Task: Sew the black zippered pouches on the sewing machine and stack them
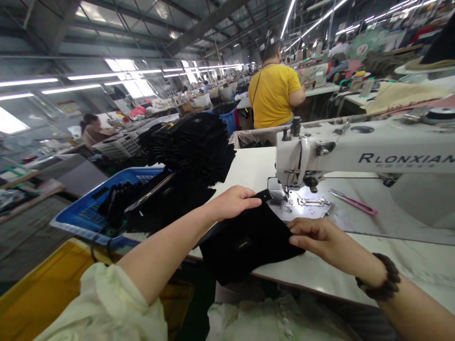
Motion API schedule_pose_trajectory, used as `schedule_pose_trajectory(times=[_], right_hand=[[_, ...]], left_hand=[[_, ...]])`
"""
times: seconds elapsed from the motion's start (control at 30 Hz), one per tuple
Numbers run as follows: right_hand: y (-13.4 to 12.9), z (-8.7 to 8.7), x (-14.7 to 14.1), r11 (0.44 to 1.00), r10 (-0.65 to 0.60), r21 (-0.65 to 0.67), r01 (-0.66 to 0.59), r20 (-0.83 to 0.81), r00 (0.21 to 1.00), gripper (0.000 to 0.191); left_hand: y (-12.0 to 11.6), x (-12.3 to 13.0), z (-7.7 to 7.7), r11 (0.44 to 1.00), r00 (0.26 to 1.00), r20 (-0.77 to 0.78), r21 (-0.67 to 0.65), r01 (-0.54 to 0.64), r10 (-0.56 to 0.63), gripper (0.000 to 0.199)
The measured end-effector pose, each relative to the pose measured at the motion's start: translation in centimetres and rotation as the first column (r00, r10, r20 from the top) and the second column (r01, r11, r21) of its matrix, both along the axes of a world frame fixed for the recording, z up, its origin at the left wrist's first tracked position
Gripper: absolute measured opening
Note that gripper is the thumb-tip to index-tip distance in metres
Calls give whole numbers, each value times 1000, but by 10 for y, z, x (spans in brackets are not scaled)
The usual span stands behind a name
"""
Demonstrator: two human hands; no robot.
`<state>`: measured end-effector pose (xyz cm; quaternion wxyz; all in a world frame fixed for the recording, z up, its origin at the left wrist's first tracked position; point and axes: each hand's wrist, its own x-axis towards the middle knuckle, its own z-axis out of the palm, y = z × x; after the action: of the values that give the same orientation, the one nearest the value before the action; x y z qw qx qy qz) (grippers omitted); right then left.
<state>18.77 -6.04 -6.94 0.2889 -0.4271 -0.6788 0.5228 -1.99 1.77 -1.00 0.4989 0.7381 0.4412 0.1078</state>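
Observation:
A black fabric piece (263, 237) with a small label hangs partly over the table's front edge, in front of the sewing machine (298, 156). My left hand (234, 203) grips its upper left edge, thumb on top. At the right edge, my right hand (316, 237) pinches the cloth between thumb and fingers. The cloth's top corner lies close to the machine's needle and presser foot (286, 192), just left of them. Pink-handled snips (355, 202) rest on the machine bed, to the right of the needle.
Behind my left arm rises a big pile of black fabric pieces (192, 142). A blue crate (76, 213) with dark cloth stands at left, above a yellow bin (42, 284). A person in a yellow shirt (273, 92) stands beyond the machine, facing away.

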Motion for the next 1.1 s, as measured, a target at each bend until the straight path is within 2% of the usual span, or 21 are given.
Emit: schedule_pose_trajectory(times=[0.13,0.27,0.4,0.5,0.57,0.7,0.8,0.9,1.1], right_hand=[[1,-6,5,995,-7,-100,9,21,1000,26],[1,-11,5,961,-40,-275,22,-60,997,28],[3,-14,3,934,-64,-355,33,-78,995,30],[6,-16,1,929,-75,-368,47,-62,995,33],[8,-18,0,924,-81,-380,51,-63,995,35],[10,-18,-3,906,-87,-421,43,-86,992,37],[11,-17,-4,889,-93,-456,33,-108,990,39],[11,-17,-5,871,-102,-491,25,-130,986,41],[8,-25,-7,855,-124,-517,40,-130,984,40]], left_hand=[[8,3,-7,998,997,-65,41,43,-41,33],[17,6,-18,993,990,-133,106,57,-42,32],[24,8,-27,995,988,-144,71,72,-61,32],[27,9,-32,999,991,-128,-1,49,-49,31],[29,9,-35,995,995,-99,-94,9,-19,29],[34,7,-40,937,999,-32,-347,-46,37,27],[37,6,-44,903,998,-10,-425,-53,54,29],[38,7,-47,919,999,-15,-391,-40,37,29],[38,11,-51,980,991,-132,-196,-16,-10,30]])
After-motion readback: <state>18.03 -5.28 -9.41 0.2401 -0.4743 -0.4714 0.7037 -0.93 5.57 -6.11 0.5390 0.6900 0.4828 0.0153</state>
